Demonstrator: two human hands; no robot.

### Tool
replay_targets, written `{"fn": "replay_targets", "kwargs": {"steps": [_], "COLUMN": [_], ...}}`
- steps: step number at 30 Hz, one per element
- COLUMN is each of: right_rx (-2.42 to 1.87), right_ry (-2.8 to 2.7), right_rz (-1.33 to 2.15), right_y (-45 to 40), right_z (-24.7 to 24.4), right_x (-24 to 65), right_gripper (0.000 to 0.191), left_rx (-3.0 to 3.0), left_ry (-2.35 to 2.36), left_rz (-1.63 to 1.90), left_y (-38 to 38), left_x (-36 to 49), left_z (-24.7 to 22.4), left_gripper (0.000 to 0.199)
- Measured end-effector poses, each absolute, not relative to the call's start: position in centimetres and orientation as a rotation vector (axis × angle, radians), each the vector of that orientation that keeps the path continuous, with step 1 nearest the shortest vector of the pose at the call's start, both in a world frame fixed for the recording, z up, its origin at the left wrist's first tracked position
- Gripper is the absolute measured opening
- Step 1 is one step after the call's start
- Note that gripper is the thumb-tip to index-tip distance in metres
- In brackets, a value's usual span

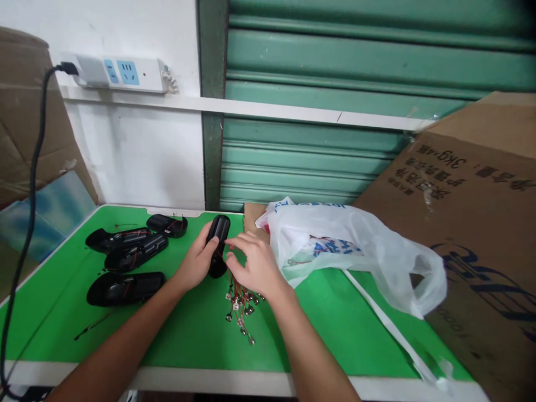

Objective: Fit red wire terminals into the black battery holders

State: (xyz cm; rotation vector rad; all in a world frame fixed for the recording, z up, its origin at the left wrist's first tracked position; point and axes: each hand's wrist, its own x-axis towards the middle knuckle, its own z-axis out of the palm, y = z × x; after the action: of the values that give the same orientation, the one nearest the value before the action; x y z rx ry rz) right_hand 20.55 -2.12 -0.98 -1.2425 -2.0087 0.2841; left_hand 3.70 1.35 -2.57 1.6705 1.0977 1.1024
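Observation:
My left hand (199,258) is wrapped round the left side of a black plastic housing (219,229), which it holds up over the green table. My right hand (253,259) is at the housing's right side, thumb and forefinger close together near a thin red wire. Whether those fingertips pinch the wire is too small to make out. Below the right hand lies a bunch of red wires with small metal-ended connectors (240,307). To the left, several similar black housings (136,251) with thin red wires rest on the table.
A white plastic bag (355,240) lies on the table (188,340) right of my hands, with a white strap (385,324) before it. A large cardboard box (473,223) leans at the right. A black cable (36,167) hangs from a power strip (121,72) at the left.

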Motion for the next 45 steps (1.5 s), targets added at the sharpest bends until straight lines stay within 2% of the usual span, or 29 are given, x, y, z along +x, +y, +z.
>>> {"fn": "replay_targets", "kwargs": {"steps": [4,8,12,16,18,24,32,45], "right_rx": [-1.178,-1.046,-0.977,-0.956,-0.977,-1.030,-1.070,-1.085], "right_ry": [-1.946,-1.630,-1.316,-1.368,-1.440,-1.539,-1.549,-1.638], "right_rz": [0.423,0.836,1.012,1.112,1.123,1.058,1.034,0.970], "right_y": [-2.2,-1.1,-0.2,-0.6,-1.0,-1.2,-1.5,-2.0], "right_z": [-0.5,-1.3,-2.5,-3.0,-3.0,-3.1,-3.3,-3.0], "right_x": [20.9,21.5,21.4,20.4,20.0,19.8,19.5,19.0], "right_gripper": [0.027,0.034,0.022,0.052,0.058,0.058,0.059,0.062], "left_rx": [1.657,1.388,1.098,0.998,1.002,1.056,1.292,1.632], "left_ry": [1.100,0.978,0.821,0.742,0.751,0.765,0.761,0.876], "left_rz": [1.104,1.128,1.111,1.110,1.119,1.152,1.151,1.171], "left_y": [1.5,1.4,0.7,0.3,0.5,0.8,0.4,-0.2], "left_x": [3.4,3.3,3.5,3.5,3.5,3.6,3.5,3.4], "left_z": [-2.6,-2.2,-1.2,-0.9,-1.3,-2.5,-2.1,-1.9], "left_gripper": [0.053,0.053,0.055,0.056,0.057,0.051,0.052,0.040]}}
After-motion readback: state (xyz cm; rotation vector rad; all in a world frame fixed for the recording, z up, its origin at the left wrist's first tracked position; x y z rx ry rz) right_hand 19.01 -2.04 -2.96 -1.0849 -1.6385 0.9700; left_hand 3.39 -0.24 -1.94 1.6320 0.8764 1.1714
